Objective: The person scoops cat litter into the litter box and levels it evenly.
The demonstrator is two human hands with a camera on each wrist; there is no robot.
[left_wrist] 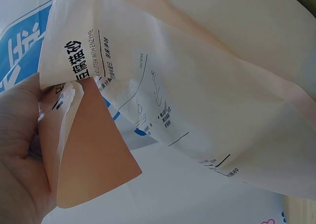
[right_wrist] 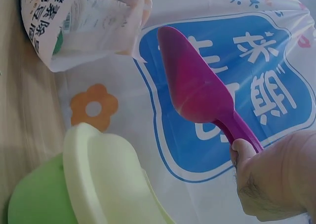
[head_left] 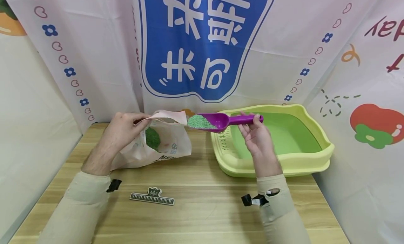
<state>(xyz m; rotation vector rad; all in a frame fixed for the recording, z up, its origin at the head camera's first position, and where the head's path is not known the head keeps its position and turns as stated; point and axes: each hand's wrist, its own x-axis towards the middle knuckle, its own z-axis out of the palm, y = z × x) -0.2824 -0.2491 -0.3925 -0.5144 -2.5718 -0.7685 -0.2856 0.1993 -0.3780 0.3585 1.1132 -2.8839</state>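
A purple scoop (head_left: 222, 122) heaped with green cat litter (head_left: 199, 122) is held level by its handle in my right hand (head_left: 260, 138). Its blade lies between the bag and the litter box, with the tip close to the bag's mouth. My left hand (head_left: 124, 131) pinches the upper edge of the white cat litter bag (head_left: 176, 145), which leans over with its mouth open; more green litter shows inside. In the left wrist view, the fingers grip a folded flap of the bag (left_wrist: 94, 145). The right wrist view shows the scoop's underside (right_wrist: 197, 86).
A yellow-green litter box (head_left: 271, 163) stands at the right of the wooden table (head_left: 202, 209), partly beneath my right hand. A piano-keyboard-patterned clip (head_left: 152, 196) lies near the front left. Printed curtains (head_left: 104, 44) hang behind and at both sides.
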